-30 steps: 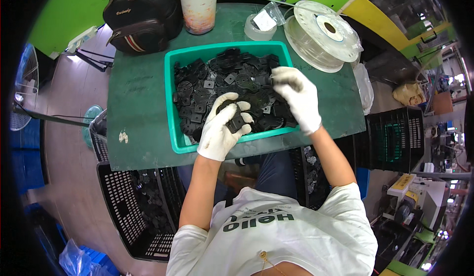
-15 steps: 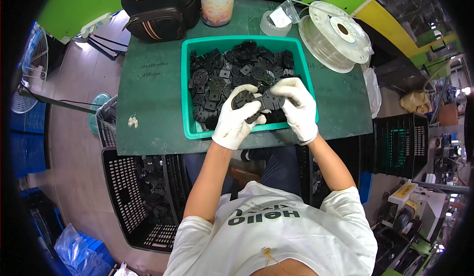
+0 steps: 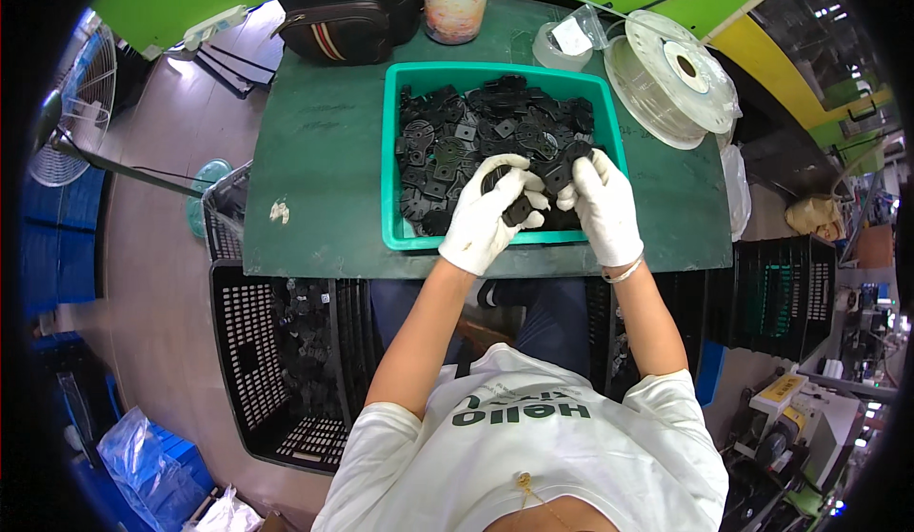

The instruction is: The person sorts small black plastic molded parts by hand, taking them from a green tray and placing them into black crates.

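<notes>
Both my hands wear white gloves and are raised over the near side of a teal plastic bin point(image 3: 389, 166). A heap of small flat black plastic parts point(image 3: 455, 151) fills it. My left hand point(image 3: 484, 216) is curled around a black plastic part point(image 3: 517, 212), mostly covered by the fingers; whether it holds more than one cannot be told. Just to the right, my right hand point(image 3: 607, 210) pinches another black plastic part point(image 3: 560, 172) between thumb and fingers, tilted above the heap. A narrow gap separates the two hands.
The bin stands on a green table point(image 3: 319, 170). Along its back are a black backpack point(image 3: 347, 18), a cup point(image 3: 455, 4), a tape roll point(image 3: 562, 49) and a clear spool point(image 3: 666, 80). Black crates point(image 3: 249, 361) flank my legs; a fan point(image 3: 86, 104) stands left.
The hands have drawn apart; the black parts were close together between them before. My right hand now holds its part up and away from the left. The whole view has shifted slightly.
</notes>
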`<state>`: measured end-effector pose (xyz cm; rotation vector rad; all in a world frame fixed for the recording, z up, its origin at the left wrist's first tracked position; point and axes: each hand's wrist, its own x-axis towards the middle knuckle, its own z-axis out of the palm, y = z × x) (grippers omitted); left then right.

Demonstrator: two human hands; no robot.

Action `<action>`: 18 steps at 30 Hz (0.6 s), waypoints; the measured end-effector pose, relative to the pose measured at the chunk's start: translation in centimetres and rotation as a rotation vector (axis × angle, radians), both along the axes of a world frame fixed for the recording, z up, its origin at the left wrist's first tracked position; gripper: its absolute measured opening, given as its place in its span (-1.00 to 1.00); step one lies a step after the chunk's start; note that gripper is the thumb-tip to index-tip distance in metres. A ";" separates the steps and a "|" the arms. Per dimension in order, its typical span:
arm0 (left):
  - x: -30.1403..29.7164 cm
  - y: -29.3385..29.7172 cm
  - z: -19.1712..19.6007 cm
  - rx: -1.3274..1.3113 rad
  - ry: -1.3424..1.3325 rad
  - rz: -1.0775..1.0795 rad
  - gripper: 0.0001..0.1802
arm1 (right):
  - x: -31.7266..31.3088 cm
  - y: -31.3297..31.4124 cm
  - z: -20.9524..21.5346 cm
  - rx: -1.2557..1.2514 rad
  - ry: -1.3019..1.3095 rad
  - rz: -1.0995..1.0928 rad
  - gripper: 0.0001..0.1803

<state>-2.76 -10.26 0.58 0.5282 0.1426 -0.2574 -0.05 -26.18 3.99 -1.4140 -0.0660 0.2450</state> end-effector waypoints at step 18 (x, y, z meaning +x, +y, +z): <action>-9.3 4.0 0.5 0.411 0.023 0.245 -0.79 | -6.6 6.3 1.6 -0.393 -0.157 0.387 -0.71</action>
